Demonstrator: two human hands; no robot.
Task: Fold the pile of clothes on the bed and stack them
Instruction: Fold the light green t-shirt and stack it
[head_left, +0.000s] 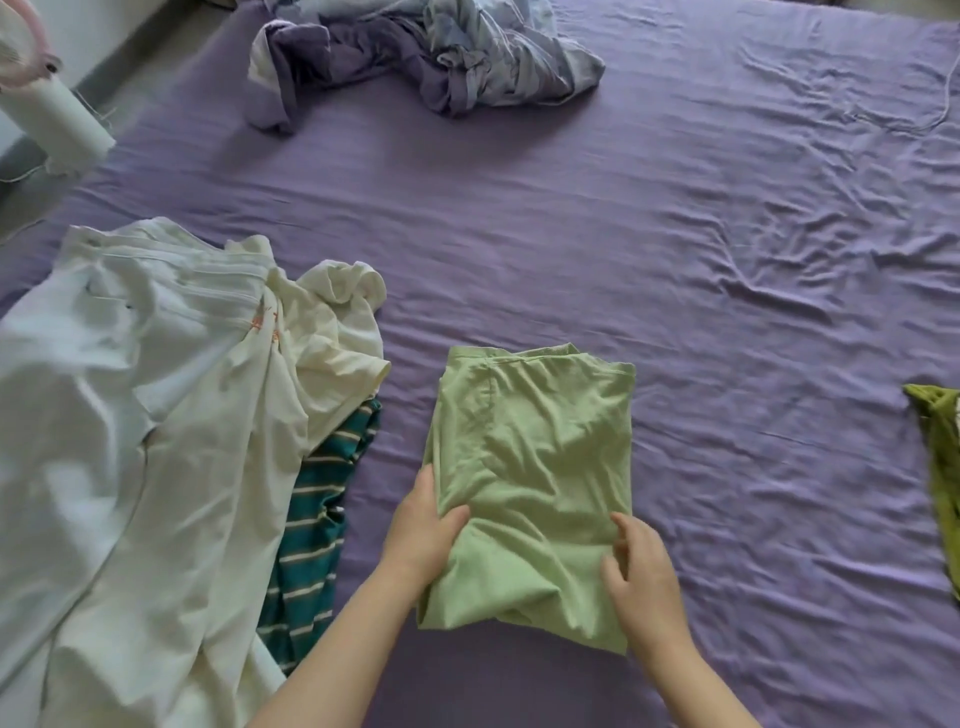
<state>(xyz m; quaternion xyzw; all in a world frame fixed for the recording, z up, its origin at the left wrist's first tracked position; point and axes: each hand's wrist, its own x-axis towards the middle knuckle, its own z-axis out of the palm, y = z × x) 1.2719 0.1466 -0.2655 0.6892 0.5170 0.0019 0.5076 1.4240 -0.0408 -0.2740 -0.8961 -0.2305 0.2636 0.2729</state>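
Observation:
A light green garment (535, 447) lies partly folded into a tall rectangle on the purple bed sheet (571, 234), near the front middle. My left hand (423, 530) grips its left edge, thumb on top of the cloth. My right hand (644, 577) holds its lower right edge with curled fingers. To the left lies a loose pile: white and cream clothes (156, 415) over a teal striped garment (311, 519).
A crumpled purple and pale blue heap (426, 52) lies at the far side of the bed. An olive green cloth (943, 467) shows at the right edge. A white cylinder (62, 122) stands beyond the bed's left edge.

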